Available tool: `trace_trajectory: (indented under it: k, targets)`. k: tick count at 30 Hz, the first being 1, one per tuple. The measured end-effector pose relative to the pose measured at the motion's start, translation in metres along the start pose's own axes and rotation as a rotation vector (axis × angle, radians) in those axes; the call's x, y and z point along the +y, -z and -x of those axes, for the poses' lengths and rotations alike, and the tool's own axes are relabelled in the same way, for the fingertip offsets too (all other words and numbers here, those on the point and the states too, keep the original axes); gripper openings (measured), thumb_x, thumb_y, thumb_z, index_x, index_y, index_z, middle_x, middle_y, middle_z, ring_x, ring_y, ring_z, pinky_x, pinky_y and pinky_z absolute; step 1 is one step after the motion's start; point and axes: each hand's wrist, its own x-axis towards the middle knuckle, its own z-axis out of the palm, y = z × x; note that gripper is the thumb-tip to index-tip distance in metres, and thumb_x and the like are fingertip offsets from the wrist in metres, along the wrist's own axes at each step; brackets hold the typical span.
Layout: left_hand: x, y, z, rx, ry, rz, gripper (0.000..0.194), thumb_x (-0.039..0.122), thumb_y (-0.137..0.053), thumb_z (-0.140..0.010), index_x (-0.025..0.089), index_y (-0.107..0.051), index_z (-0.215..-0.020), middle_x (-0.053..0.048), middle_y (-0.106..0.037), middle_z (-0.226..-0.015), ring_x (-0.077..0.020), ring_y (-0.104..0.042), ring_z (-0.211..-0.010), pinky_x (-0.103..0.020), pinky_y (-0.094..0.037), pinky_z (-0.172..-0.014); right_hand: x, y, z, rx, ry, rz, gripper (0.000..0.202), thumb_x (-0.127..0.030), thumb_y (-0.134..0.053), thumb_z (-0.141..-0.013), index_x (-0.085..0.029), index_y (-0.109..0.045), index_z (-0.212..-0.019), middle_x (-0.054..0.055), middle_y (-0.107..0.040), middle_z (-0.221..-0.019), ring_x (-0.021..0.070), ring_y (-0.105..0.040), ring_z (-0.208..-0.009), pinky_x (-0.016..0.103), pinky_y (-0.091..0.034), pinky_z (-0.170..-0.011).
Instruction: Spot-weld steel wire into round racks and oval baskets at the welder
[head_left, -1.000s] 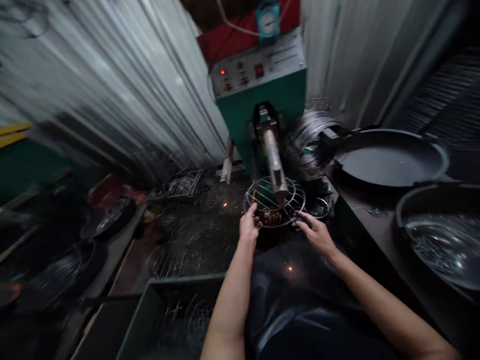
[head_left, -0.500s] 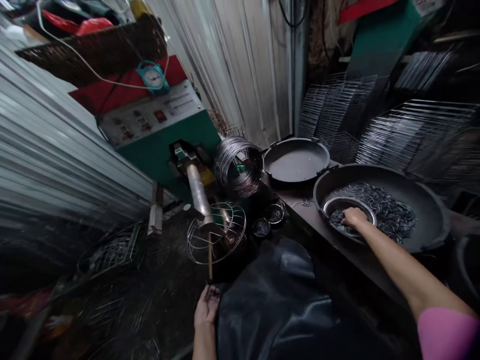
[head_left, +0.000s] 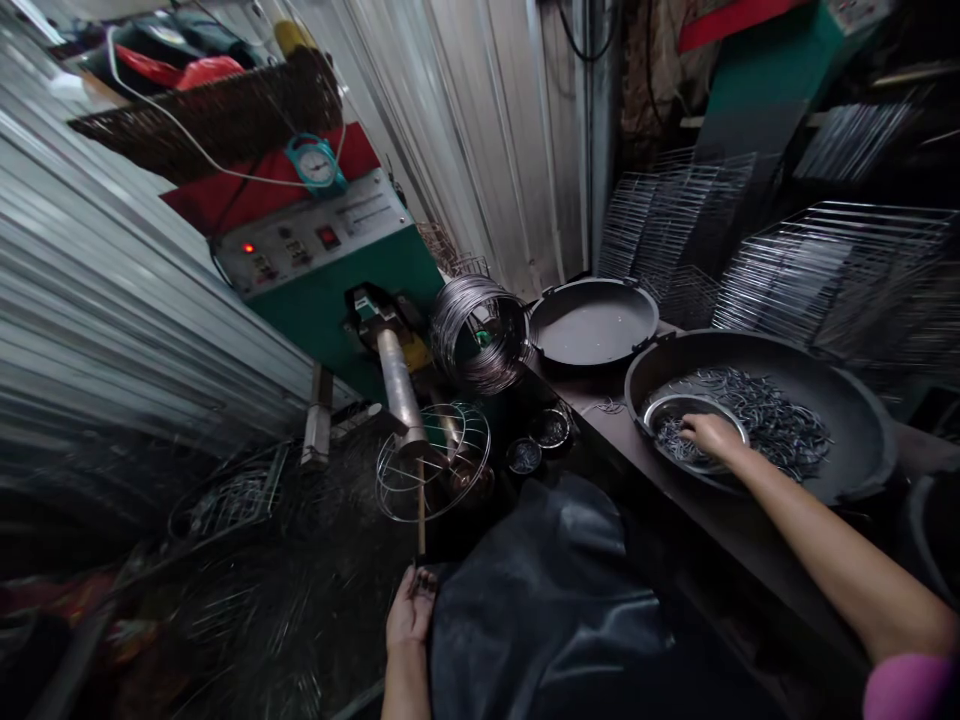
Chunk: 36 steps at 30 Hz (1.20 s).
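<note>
My left hand (head_left: pixel 411 607) is low in the middle, palm up, fingers curled at the lower end of a thin rod (head_left: pixel 421 510). That rod runs up to the spot-welding machine's thick metal arm (head_left: pixel 399 385). A round wire rack (head_left: pixel 386 478) hangs tilted around the tip of this arm. My right hand (head_left: pixel 712 437) reaches into a metal bowl (head_left: pixel 739 425), its fingertips pinched over small bent wire pieces (head_left: pixel 671 440). Whatever is between those fingertips is too small to make out. The bowl sits inside a wide black pan (head_left: pixel 862 430) with a heap of similar wire pieces (head_left: pixel 780 415).
Behind the rack stands the green machine (head_left: pixel 300 290) with a lit red lamp (head_left: pixel 248 247). A wire coil (head_left: pixel 480 335) and a second pan (head_left: pixel 592 322) lie beyond. Two small bowls (head_left: pixel 523 457) are near my knee. Wire racks (head_left: pixel 832 265) are stacked at right.
A red lamp on the machine has come on. My right hand has lifted slightly within the bowl, its fingertips now more visible. My left hand stays at the rod.
</note>
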Motion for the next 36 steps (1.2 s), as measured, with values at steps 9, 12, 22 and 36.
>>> trace_trajectory:
  k: [9, 12, 22, 36]
  targets:
    - [-0.001, 0.008, 0.007, -0.013, 0.01, 0.096, 0.018, 0.001, -0.046, -0.08, 0.013, -0.054, -0.071, 0.0, -0.058, -0.058, -0.0076, -0.057, -0.049, -0.019, -0.051, -0.053, -0.019, -0.018, -0.009, -0.057, 0.061, -0.254, 0.013, -0.014, -0.056, -0.073, -0.015, -0.066, -0.082, 0.013, -0.068, -0.092, 0.023, -0.062, -0.086, 0.026, -0.042, -0.071]
    - [0.0, 0.012, 0.006, -0.013, 0.003, 0.121, 0.018, 0.0, -0.045, -0.08, 0.014, -0.055, -0.074, 0.0, -0.059, -0.058, -0.0076, -0.058, -0.049, -0.019, -0.051, -0.052, -0.008, -0.013, -0.011, -0.069, -0.002, -0.367, 0.016, -0.017, -0.048, -0.081, -0.012, -0.063, -0.083, 0.015, -0.068, -0.08, 0.0193, -0.062, -0.067, 0.025, -0.042, -0.059]
    - [-0.006, 0.008, 0.004, -0.043, -0.036, 0.097, 0.016, 0.0, -0.048, -0.078, 0.014, -0.055, -0.077, 0.0, -0.06, -0.06, -0.0085, -0.058, -0.05, -0.021, -0.051, -0.054, 0.001, -0.003, -0.003, -0.123, -0.063, -0.565, 0.023, -0.017, -0.037, -0.087, -0.009, -0.057, -0.095, 0.016, -0.067, -0.087, 0.0157, -0.065, -0.064, 0.021, -0.04, -0.048]
    - [-0.007, -0.007, 0.02, -0.045, -0.078, 0.006, 0.014, 0.003, -0.059, -0.072, 0.014, -0.054, -0.079, 0.002, -0.058, -0.058, -0.0083, -0.057, -0.05, -0.021, -0.048, -0.055, -0.028, 0.021, -0.015, -0.099, -0.038, -0.222, 0.011, -0.008, -0.053, -0.077, -0.009, -0.063, -0.072, 0.015, -0.065, -0.074, 0.0185, -0.059, -0.066, 0.029, -0.039, -0.063]
